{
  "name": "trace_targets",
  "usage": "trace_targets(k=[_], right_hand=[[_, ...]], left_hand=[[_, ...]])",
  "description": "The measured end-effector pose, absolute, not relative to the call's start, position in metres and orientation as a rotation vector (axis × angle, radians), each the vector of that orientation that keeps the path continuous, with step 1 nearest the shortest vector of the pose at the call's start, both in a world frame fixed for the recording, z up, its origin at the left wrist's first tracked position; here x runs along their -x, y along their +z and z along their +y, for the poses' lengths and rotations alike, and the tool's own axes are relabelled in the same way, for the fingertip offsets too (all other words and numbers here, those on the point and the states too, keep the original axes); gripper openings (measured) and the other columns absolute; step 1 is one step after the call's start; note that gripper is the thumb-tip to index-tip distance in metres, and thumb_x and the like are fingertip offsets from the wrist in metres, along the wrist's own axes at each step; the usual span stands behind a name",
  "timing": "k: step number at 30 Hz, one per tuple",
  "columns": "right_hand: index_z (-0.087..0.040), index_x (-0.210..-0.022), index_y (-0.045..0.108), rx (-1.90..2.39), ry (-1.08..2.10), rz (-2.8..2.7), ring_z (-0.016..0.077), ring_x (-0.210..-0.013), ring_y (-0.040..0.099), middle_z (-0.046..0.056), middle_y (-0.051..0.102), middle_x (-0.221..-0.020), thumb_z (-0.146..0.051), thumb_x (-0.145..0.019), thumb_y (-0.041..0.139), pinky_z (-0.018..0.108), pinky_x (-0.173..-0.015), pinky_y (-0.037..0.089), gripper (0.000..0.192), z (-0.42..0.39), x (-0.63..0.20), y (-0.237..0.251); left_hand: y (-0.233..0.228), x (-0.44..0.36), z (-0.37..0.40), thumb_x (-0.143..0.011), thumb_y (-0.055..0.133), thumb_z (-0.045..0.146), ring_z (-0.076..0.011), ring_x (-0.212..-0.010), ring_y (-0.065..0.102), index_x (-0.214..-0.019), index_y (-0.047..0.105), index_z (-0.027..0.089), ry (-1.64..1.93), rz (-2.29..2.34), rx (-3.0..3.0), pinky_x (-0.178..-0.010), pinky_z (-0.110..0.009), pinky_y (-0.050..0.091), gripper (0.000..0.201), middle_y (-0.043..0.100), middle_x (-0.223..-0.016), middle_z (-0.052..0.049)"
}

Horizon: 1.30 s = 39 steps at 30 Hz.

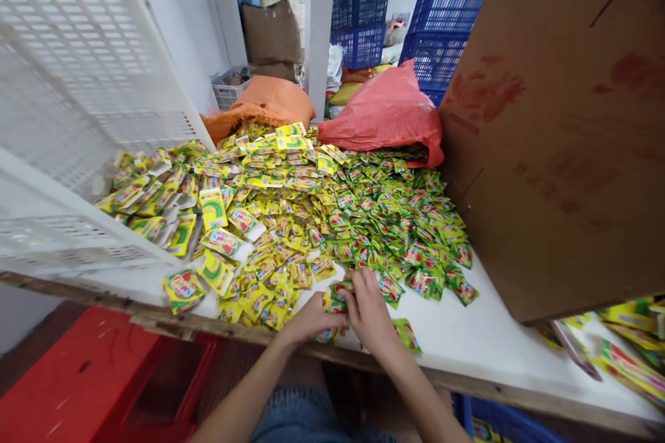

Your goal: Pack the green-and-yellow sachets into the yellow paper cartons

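My left hand (312, 322) and my right hand (370, 311) meet at the near edge of the white table (467, 339), both closed around a small bunch of sachets (333, 299). Just beyond them spreads a big heap of small yellow sachets (275, 270) and, to its right, green sachets (405, 221). Flat yellow-green cartons (208, 214) lie at the left of the heap. One green sachet (406, 333) lies beside my right wrist.
A large cardboard box flap (561, 124) stands at the right. A white plastic crate (77, 83) leans at the left. Orange (264, 102) and red bags (387, 114) sit behind the heap, blue crates (447, 14) farther back. A red stool (83, 381) is below left.
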State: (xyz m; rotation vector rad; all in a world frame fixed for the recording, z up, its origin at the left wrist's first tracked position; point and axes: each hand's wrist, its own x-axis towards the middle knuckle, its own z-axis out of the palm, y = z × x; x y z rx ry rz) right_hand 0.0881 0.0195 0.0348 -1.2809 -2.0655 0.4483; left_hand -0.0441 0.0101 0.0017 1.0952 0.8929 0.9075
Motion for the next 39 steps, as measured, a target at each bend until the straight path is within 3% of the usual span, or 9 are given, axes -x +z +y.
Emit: trace_targets(k=[9,14,19,23,28,30,32,36,39], right_hand=[[-0.021,-0.088,0.05,1.246,0.501,-2.339,0.0198,-0.087,0.046,0.006,0.047,-0.091,-0.002,-0.073,0.043,0.031,-0.073,0.042,0.025,0.025,-0.099,0.057],[-0.02,-0.085,0.051,1.177,0.495,-2.451,0.0208,-0.088,0.048,0.005,0.05,-0.095,0.001,-0.06,0.05,0.032,-0.074,0.042,0.033,0.027,-0.093,0.058],[-0.022,-0.108,0.046,1.124,0.762,-2.13,0.0165,-0.087,0.054,0.004,0.057,-0.094,-0.011,-0.078,0.046,0.029,-0.076,0.044,0.032,0.028,-0.095,0.06],[-0.02,-0.087,0.057,1.164,0.595,-2.061,0.0193,-0.087,0.051,0.005,0.055,-0.088,-0.021,-0.084,0.047,0.034,-0.078,0.042,0.01,0.021,-0.099,0.048],[-0.021,-0.071,0.063,1.269,0.496,-2.049,0.0273,-0.111,0.039,0.008,0.05,-0.114,-0.026,-0.085,0.046,0.046,-0.092,0.032,0.022,0.006,-0.097,0.027],[-0.022,-0.084,0.062,1.273,0.64,-1.963,0.0259,-0.113,0.041,0.008,0.051,-0.114,-0.028,-0.086,0.045,0.045,-0.093,0.033,0.018,0.002,-0.098,0.018],[-0.022,-0.1,0.056,1.251,0.84,-1.81,0.0216,-0.102,0.05,0.007,0.056,-0.104,-0.031,-0.085,0.046,0.038,-0.087,0.04,0.019,0.001,-0.1,0.008],[-0.02,-0.105,0.047,1.192,1.016,-1.537,0.0165,-0.084,0.058,0.004,0.06,-0.091,-0.032,-0.083,0.052,0.029,-0.077,0.046,0.026,0.0,-0.101,-0.007],[-0.019,-0.099,0.052,1.189,0.968,-1.525,0.0166,-0.083,0.058,0.004,0.062,-0.088,-0.032,-0.081,0.053,0.027,-0.076,0.046,0.022,0.002,-0.1,-0.008]], left_hand=[[-0.003,0.046,0.01,-0.059,0.073,0.029,-0.0131,-0.054,0.056,-0.078,0.061,0.011,0.827,0.839,-0.989,-0.055,-0.025,0.045,0.029,0.061,-0.06,-0.001],[-0.001,0.045,0.009,-0.057,0.073,0.025,-0.0127,-0.052,0.056,-0.075,0.06,0.012,0.876,0.882,-0.979,-0.055,-0.025,0.046,0.025,0.059,-0.057,0.001],[0.002,0.045,0.008,-0.064,0.068,0.026,-0.0152,-0.057,0.059,-0.078,0.06,0.012,0.904,0.838,-1.001,-0.058,-0.027,0.046,0.021,0.061,-0.06,-0.001],[0.003,0.043,0.01,-0.063,0.068,0.022,-0.0191,-0.076,0.061,-0.09,0.062,0.013,0.952,0.87,-1.089,-0.075,-0.031,0.047,0.029,0.066,-0.075,-0.002],[0.002,0.042,0.012,-0.062,0.07,0.022,-0.0243,-0.099,0.057,-0.099,0.063,0.016,1.011,0.925,-1.153,-0.093,-0.035,0.039,0.038,0.067,-0.093,-0.004],[0.0,0.043,0.01,-0.065,0.07,0.025,-0.0237,-0.098,0.057,-0.1,0.06,0.015,1.04,0.924,-1.151,-0.092,-0.035,0.04,0.037,0.066,-0.098,-0.006],[-0.002,0.044,0.006,-0.067,0.07,0.026,-0.022,-0.095,0.059,-0.105,0.052,0.016,1.095,0.967,-1.119,-0.087,-0.034,0.044,0.044,0.064,-0.101,-0.007],[-0.002,0.049,-0.007,-0.073,0.065,0.025,-0.0176,-0.091,0.06,-0.116,0.031,0.023,1.209,1.043,-1.077,-0.081,-0.031,0.046,0.055,0.061,-0.104,-0.006],[0.003,0.055,-0.013,-0.078,0.059,0.026,-0.0169,-0.089,0.059,-0.109,0.042,0.022,1.204,1.104,-1.215,-0.078,-0.028,0.046,0.036,0.059,-0.103,-0.005]])
